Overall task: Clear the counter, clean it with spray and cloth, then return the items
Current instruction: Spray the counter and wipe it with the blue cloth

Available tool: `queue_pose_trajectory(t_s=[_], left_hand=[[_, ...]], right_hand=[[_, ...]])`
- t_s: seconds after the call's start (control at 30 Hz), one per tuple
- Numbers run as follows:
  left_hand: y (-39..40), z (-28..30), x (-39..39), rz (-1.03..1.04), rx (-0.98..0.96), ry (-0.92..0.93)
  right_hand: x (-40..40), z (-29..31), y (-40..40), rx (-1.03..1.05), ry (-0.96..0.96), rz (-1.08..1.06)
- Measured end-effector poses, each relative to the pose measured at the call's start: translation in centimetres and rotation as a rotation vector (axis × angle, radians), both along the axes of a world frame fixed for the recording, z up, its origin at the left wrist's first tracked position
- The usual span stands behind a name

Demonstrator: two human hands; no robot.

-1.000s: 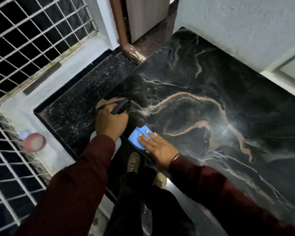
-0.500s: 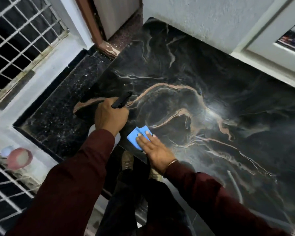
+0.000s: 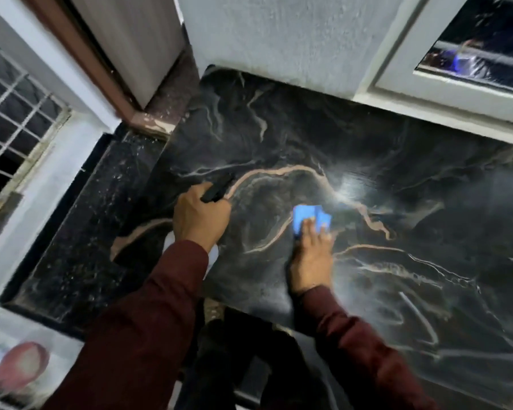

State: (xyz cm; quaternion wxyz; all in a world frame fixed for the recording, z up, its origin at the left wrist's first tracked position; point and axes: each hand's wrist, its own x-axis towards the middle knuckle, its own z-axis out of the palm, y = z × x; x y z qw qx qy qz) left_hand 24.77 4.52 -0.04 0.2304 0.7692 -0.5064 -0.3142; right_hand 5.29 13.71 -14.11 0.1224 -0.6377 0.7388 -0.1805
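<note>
The counter (image 3: pixel 367 149) is a black marble slab with pale orange veins. My left hand (image 3: pixel 200 218) is closed around a spray bottle (image 3: pixel 218 189); its black nozzle sticks out above my fist and points over the slab, and the white body is mostly hidden under my wrist. My right hand (image 3: pixel 310 255) lies flat with fingers pressing a folded blue cloth (image 3: pixel 308 216) onto the marble near the middle. The image is blurred by motion.
A lower speckled black ledge (image 3: pixel 80 238) adjoins the counter on the left, below a barred window (image 3: pixel 15 128). A grey wall (image 3: pixel 279 37) and a white window frame (image 3: pixel 427 99) border the back. A reddish round object (image 3: pixel 23 365) sits at the lower left.
My right hand has pushed the blue cloth from the counter's near edge out toward the middle. The left hand keeps its grip on the spray bottle. My head has turned rightward.
</note>
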Motion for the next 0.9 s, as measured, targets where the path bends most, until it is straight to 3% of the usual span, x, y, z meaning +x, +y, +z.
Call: queue_pose_trajectory(t_s=[0.13,0.2,0.27,0.37,0.47,0.57,0.63,0.8,0.87,0.9], left_hand=[[-2.4,0.2,1.9,-0.030,-0.069,-0.009],[-3.8,0.2,3.1,-0.056,-0.071,0.000],[-5.2,0.0,4.4,-0.078,-0.057,-0.023],[-7.7,-0.3,5.7,-0.107,-0.036,-0.034],[-10.1,-0.6,6.0,-0.136,-0.045,-0.020],[-12.3,-0.8,6.1,-0.167,-0.062,0.015],[-13.5,-0.9,6.1,-0.188,-0.083,0.011],[-15.3,-1.1,5.6,-0.210,-0.110,-0.005],[-15.6,-0.9,5.1,-0.236,-0.116,-0.014],[-15.8,-0.8,4.9,-0.243,-0.117,-0.012]], right_hand=[[11.6,-1.5,-5.4,0.029,0.050,0.595],[12.8,-1.2,-10.5,0.076,0.051,0.681],[10.3,-0.2,-15.3,0.086,0.071,0.550],[1.2,1.3,-19.7,0.086,0.044,0.040],[-8.1,1.5,-18.8,0.093,0.035,-0.363],[-7.3,2.2,-19.4,0.162,0.070,-0.614],[-1.9,2.1,-22.1,0.114,0.067,-0.507],[16.0,-0.8,-21.0,0.053,0.020,0.369],[15.1,-0.3,-19.2,0.068,0.027,0.585],[12.4,0.1,-19.1,0.020,0.050,0.538]])
